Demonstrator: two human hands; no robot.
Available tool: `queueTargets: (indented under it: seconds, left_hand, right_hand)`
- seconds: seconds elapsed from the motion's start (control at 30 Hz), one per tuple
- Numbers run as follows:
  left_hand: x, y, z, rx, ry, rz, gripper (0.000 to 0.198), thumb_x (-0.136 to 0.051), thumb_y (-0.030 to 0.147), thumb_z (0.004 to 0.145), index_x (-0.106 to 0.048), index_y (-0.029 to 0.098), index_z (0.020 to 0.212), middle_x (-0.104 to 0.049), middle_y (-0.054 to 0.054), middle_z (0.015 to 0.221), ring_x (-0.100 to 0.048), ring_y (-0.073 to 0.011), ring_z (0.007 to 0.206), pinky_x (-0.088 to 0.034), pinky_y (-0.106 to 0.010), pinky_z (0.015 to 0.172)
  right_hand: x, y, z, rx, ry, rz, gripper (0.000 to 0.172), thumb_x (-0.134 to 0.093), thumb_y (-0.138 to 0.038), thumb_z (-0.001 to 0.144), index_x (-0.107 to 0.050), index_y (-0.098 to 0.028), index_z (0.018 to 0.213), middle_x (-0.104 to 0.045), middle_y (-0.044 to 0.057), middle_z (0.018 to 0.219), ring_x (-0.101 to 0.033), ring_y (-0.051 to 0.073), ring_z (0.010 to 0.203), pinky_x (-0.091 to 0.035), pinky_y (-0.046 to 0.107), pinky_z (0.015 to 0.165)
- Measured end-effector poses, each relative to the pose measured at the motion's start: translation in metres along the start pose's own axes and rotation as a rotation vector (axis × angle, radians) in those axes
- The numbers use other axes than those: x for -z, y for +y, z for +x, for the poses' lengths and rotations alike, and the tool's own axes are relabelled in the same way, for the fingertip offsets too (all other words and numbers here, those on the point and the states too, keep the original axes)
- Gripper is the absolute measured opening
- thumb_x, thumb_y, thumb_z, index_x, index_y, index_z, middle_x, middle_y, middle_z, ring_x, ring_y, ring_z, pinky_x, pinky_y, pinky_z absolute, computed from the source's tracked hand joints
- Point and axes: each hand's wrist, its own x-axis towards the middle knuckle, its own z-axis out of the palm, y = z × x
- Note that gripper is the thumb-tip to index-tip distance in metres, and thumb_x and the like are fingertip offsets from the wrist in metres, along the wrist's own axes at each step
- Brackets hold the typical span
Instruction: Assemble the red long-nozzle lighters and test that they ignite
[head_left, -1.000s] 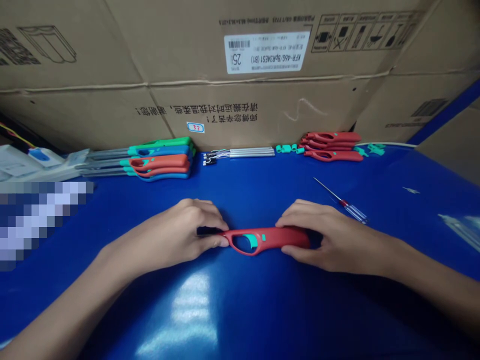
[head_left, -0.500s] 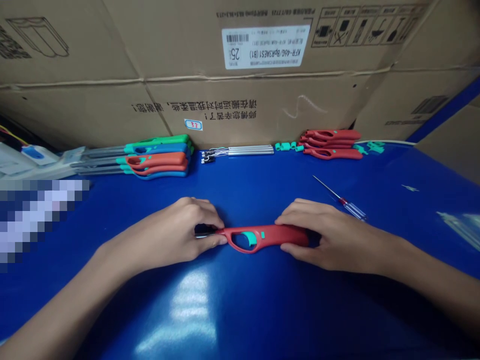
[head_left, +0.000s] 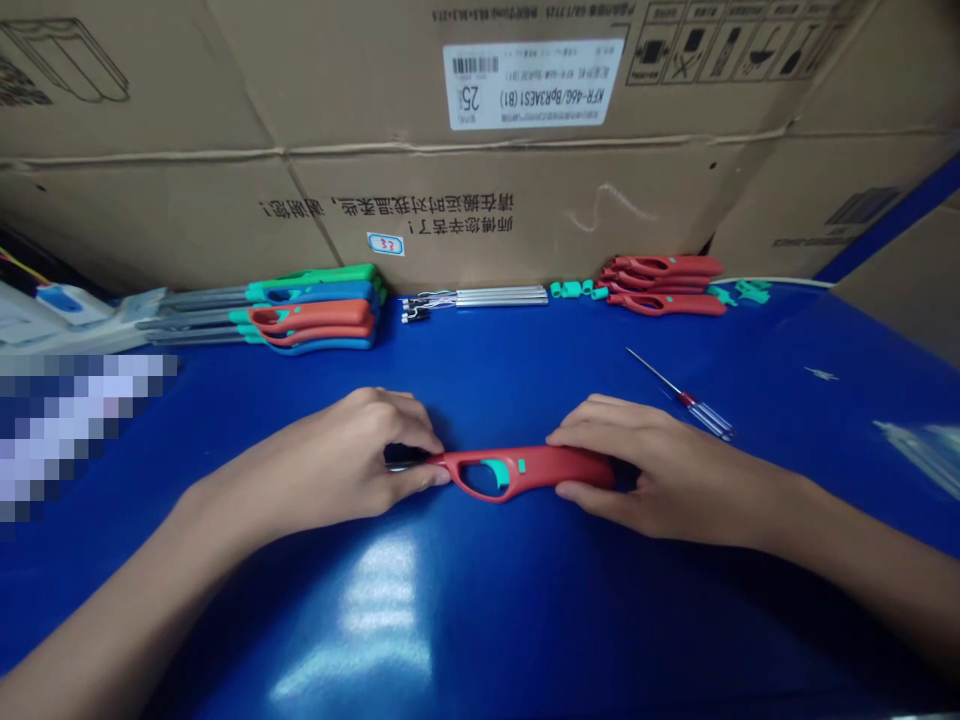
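A red long-nosed lighter (head_left: 536, 470) with a teal trigger lies level between my hands, just over or on the blue table. My left hand (head_left: 367, 450) is closed in a pinch around the lighter's narrow front end. A bit of thin metal shows inside that palm; the rest of it is hidden by the fingers. The thumb and fingers of my right hand (head_left: 645, 465) are wrapped round the handle's rear end. Its trigger loop and a small teal button face me.
Several coloured lighters (head_left: 315, 315) are stacked at the back left. Metal tubes with wires (head_left: 502, 297), teal collars (head_left: 572, 289) and red lighter bodies (head_left: 664, 285) line the cardboard box (head_left: 420, 180). A screwdriver (head_left: 686, 398) lies beyond my right hand on the blue table (head_left: 525, 620).
My hands and the lighter sit very slightly further left and higher in the picture. Both hands keep the same hold; the view has shifted a little.
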Motion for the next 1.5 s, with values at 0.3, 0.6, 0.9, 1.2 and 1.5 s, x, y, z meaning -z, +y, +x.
queueTargets:
  seconds: [0.3,0.6,0.9,1.2,1.5]
  left_hand:
    - [-0.003,-0.003,0.001,-0.014,-0.012,0.021,0.016,-0.061,0.035,0.088,-0.073,0.023,0.088,-0.07,-0.002,0.088,-0.064,-0.0174,0.08,-0.047,-0.028,0.069]
    - [-0.011,-0.007,0.001,0.007,0.014,-0.012,0.016,-0.062,0.032,0.088,-0.071,0.022,0.079,-0.068,-0.001,0.086,-0.063,-0.0154,0.077,-0.046,-0.025,0.067]
    - [-0.011,0.005,0.0,0.124,-0.008,0.067,0.016,-0.061,0.026,0.087,-0.068,0.023,0.101,-0.067,-0.003,0.096,-0.061,-0.0195,0.089,-0.045,-0.029,0.075]
    - [-0.023,0.024,0.007,-0.054,0.241,0.339,0.016,-0.049,0.021,0.095,-0.065,0.019,0.094,-0.064,-0.001,0.075,-0.056,-0.0202,0.078,-0.028,-0.041,0.077]
    - [-0.035,0.041,0.01,-0.09,0.638,0.623,0.023,-0.043,0.008,0.094,-0.064,0.018,0.097,-0.074,0.001,0.085,-0.058,-0.0214,0.104,-0.022,-0.045,0.088]
  right_hand:
    - [0.001,0.0,0.001,0.002,-0.013,-0.018,0.011,-0.057,-0.029,0.089,-0.063,-0.021,0.095,-0.063,0.005,0.096,-0.056,0.019,0.09,-0.046,0.034,0.077]
    - [-0.004,0.001,0.0,0.006,0.003,-0.042,0.016,-0.058,-0.03,0.09,-0.064,-0.019,0.101,-0.061,0.005,0.104,-0.055,0.019,0.095,-0.045,0.035,0.084]
    - [-0.007,-0.003,0.001,-0.105,-0.015,0.017,0.023,-0.059,-0.027,0.087,-0.058,-0.019,0.109,-0.057,0.006,0.101,-0.053,0.02,0.094,-0.045,0.036,0.082]
    - [-0.01,-0.015,-0.001,-0.139,0.032,0.167,0.036,-0.049,-0.017,0.087,-0.052,-0.025,0.121,-0.057,0.004,0.107,-0.056,0.017,0.09,-0.046,0.032,0.08]
    - [-0.021,-0.018,-0.005,-0.292,-0.098,0.408,0.053,-0.048,-0.034,0.09,-0.039,-0.032,0.142,-0.061,0.007,0.118,-0.063,0.023,0.092,-0.05,0.033,0.073]
